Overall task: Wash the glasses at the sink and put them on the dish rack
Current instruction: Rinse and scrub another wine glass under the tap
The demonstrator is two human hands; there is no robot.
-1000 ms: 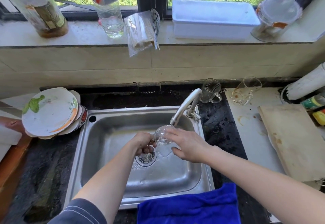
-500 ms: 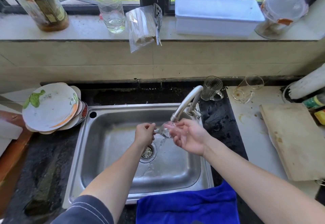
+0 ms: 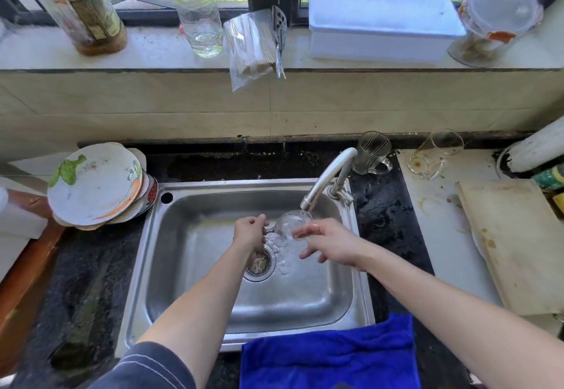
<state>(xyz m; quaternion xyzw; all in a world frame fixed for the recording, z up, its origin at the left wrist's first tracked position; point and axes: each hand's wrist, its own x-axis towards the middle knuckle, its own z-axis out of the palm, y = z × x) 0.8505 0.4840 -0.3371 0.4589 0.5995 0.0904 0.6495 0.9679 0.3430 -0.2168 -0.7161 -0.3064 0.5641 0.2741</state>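
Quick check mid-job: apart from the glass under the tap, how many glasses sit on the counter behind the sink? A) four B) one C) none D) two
D: a ribbed glass mug stands right behind the faucet and a stained glass sits on the pale counter further right, while the left hand grips the glass under the tap.

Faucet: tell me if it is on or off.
On. Water splashes off the glass under the faucet spout and ripples near the drain.
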